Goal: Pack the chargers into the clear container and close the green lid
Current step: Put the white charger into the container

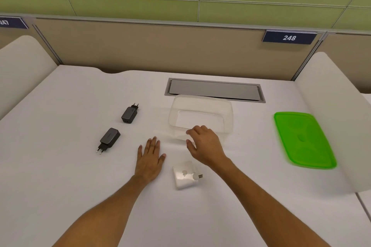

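Observation:
A clear plastic container (200, 106) stands open and empty in the middle of the white table. The green lid (303, 139) lies flat to its right. Two black chargers lie to the left: one (129, 114) farther back, one (109, 139) nearer. A white charger (185, 174) lies close to me between my forearms. My left hand (150, 158) rests flat on the table, fingers spread, holding nothing. My right hand (204, 144) hovers with curled, parted fingers at the container's near edge, empty.
A grey cable hatch (214, 89) is set into the table behind the container. Beige partition walls (140, 46) stand at the back, and white curved dividers (331, 106) rise on both sides of the table.

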